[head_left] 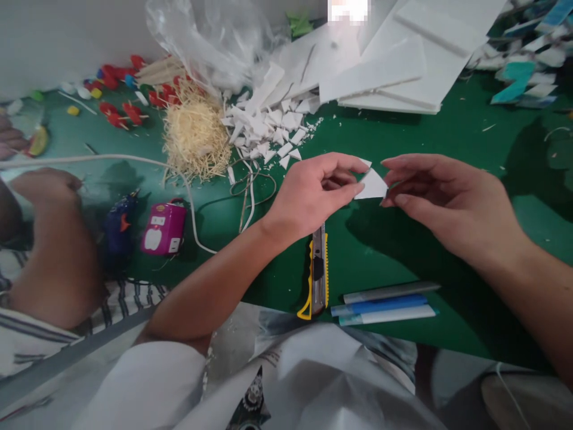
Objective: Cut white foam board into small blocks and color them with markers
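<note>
Two bare hands meet over a smooth, dark green tabletop [461, 131]. The left hand [308, 194] pinches a small, flat, white foam-board piece [373, 186], roughly triangular, between thumb and fingers; the piece lies between the two hands, its sharp corner directed toward the right hand [461, 206]. The right hand is curved, thumb and forefinger parted, its fingertips at that corner; whether they grip it cannot be told. Just below the left hand rests a utility knife [318, 269] with a ribbed yellow plastic body and metal channel, partly covered at its upper end. To its right, three slender cylindrical pens [385, 303], grey, blue and white, lie side by side near the table edge. Beyond the hands, angular white foam scraps [286, 128] and crumbs adjoin broad, smooth white sheets [380, 83], overlapping in a stack. At left sit a tangled mound of pale, straw-like shreds [197, 140], a crumpled transparent plastic bag [215, 45] and a boxy, glossy magenta device [163, 228] with white markings. At far left, another person's forearm [58, 239] rests near the table edge.
</note>
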Available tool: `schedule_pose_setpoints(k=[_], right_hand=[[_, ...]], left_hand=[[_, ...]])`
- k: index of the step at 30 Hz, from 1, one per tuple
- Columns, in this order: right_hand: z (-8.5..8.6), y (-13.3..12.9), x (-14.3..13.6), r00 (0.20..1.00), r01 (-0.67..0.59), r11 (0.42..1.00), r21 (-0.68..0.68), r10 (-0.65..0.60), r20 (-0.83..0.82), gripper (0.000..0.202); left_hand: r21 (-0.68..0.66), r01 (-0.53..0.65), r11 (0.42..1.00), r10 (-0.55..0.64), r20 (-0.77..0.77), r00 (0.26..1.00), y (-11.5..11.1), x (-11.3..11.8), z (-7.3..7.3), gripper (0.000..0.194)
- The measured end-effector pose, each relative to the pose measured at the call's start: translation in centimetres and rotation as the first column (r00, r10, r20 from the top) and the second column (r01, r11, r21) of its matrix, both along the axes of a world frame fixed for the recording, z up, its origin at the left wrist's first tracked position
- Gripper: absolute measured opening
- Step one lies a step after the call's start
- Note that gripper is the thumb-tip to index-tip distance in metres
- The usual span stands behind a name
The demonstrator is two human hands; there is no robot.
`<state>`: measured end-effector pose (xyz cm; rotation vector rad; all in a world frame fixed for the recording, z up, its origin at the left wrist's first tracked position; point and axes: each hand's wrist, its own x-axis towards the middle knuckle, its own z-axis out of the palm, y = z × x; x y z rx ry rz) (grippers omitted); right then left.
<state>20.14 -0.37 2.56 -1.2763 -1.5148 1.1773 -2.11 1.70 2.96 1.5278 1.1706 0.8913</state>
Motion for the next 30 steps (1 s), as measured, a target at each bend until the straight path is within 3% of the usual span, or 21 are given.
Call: schedule_pose_setpoints(k=[10,25,30], right_hand=[[0.7,-0.1,-0.7,0.997,0.076,0.996,-0.051,-0.077,-0.001,0.026],[0.7,0.0,-0.4,0.993,0.114,0.993,-0.043,-0.113,0.021,0.029],[0.7,0.0,-0.4,0.997,0.073,0.997,-0.029,-0.072,0.021,0.028]], left_hand=[[0.183,0.053,0.982,-0.059,0.031,0.998,-0.3,0.0,-1.3,0.016],[0.269,0.044,0.962,-0.057,0.040,0.998,-0.1,-0.2,-1.7,0.020],[0.276,0.064,0.959,-0.069,0.007,0.998,-0.2,-0.2,-1.6,0.022]])
